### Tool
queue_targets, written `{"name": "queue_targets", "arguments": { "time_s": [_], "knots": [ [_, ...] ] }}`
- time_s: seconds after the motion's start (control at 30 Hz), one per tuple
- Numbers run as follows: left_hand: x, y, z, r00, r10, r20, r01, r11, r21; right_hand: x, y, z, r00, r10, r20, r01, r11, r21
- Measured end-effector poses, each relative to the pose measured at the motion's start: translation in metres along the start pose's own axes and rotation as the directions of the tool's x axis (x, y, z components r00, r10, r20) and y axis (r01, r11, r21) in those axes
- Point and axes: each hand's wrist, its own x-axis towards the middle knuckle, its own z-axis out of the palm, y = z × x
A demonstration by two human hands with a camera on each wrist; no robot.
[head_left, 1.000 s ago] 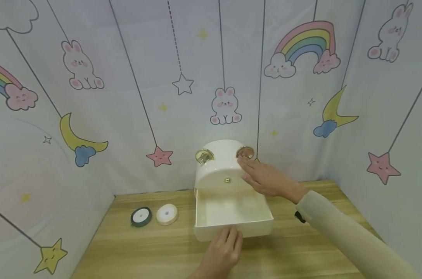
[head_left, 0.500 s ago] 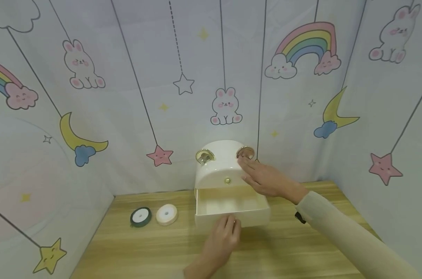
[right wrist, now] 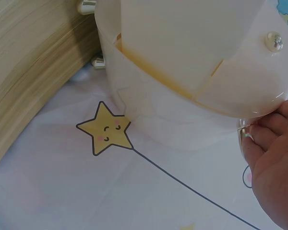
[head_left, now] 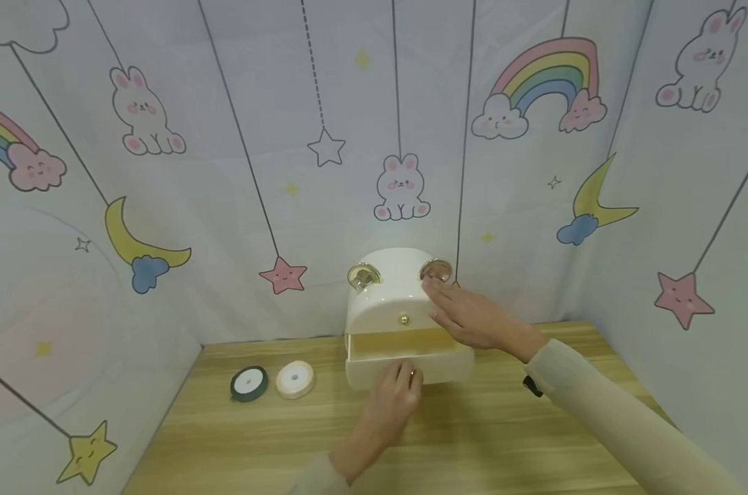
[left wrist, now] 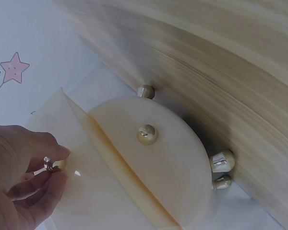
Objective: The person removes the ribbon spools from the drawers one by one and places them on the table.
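A white rounded box with gold knobs stands at the back of the table, its lower drawer partly out. My left hand is at the drawer front; in the left wrist view the thumb and fingers of that hand pinch a small gold knob. My right hand lies with fairly straight fingers against the box's upper right side, by a round gold piece. In the right wrist view the fingertips of this hand touch the edge of the box.
A dark green ribbon roll and a cream ribbon roll lie on the wooden table, left of the box. Behind and at both sides hangs a pale cloth printed with rabbits, stars, moons and rainbows.
The drawer has slid inward toward the box, and less of its inside shows. My left hand has moved away from me with it. My right hand has stayed against the box.
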Motion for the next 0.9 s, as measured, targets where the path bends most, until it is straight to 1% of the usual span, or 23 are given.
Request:
{"name": "queue_targets", "arguments": {
  "time_s": [0.1,0.2,0.3,0.5,0.7,0.9],
  "knots": [
    [0.003,-0.003,0.004,1.0,0.003,0.016,-0.003,1.0,0.022,0.0,0.0,0.0,1.0,0.004,0.005,-0.004,1.0,0.001],
    [0.006,-0.007,0.01,1.0,0.001,0.019,-0.001,1.0,0.025,0.0,0.001,0.0,1.0,0.0,0.003,0.0,1.0,-0.004],
    [0.008,-0.011,0.016,1.0,-0.011,0.019,0.011,1.0,0.013,-0.001,0.001,0.0,1.0,-0.006,0.003,0.006,1.0,-0.014],
    [0.011,-0.018,0.028,0.999,-0.037,0.031,0.037,0.999,0.015,-0.002,0.0,0.0,1.0,-0.007,-0.001,0.007,1.0,-0.02],
    [0.016,-0.023,0.033,0.998,-0.046,0.031,0.046,0.999,-0.012,-0.001,0.0,0.001,1.0,-0.007,-0.008,0.007,1.0,-0.006],
    [0.02,-0.027,0.039,0.998,-0.051,0.03,0.051,0.999,-0.006,0.0,0.002,0.002,1.0,-0.011,-0.019,0.011,1.0,-0.01]
  ]
}}
